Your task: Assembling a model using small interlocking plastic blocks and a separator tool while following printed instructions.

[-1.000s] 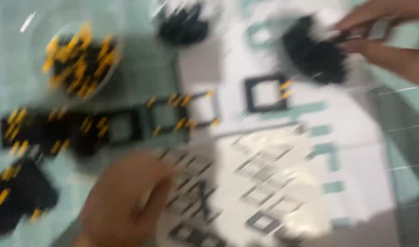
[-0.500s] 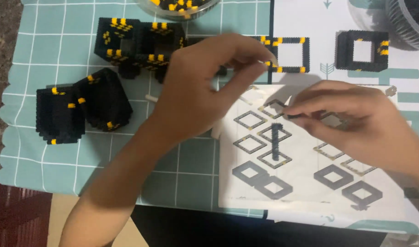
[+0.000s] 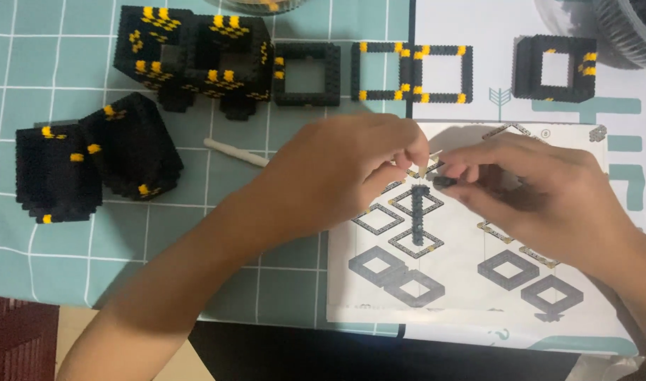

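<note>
My left hand and my right hand meet over a printed instruction sheet with grey diamond diagrams. Between the fingertips sits a tiny black brick piece, pinched by my right hand, while my left fingers pinch a small piece with a yellow tip against it. A narrow black brick strip lies on the sheet just below the fingertips.
Black-and-yellow brick frames and stacked blocks line the back of the teal grid mat. Two dark brick cubes sit at left. A white stick tool lies near my left wrist. A bowl stands at the top right.
The view has steadied and my hands have closed in together over the sheet, the fingertips now touching around the small pieces.
</note>
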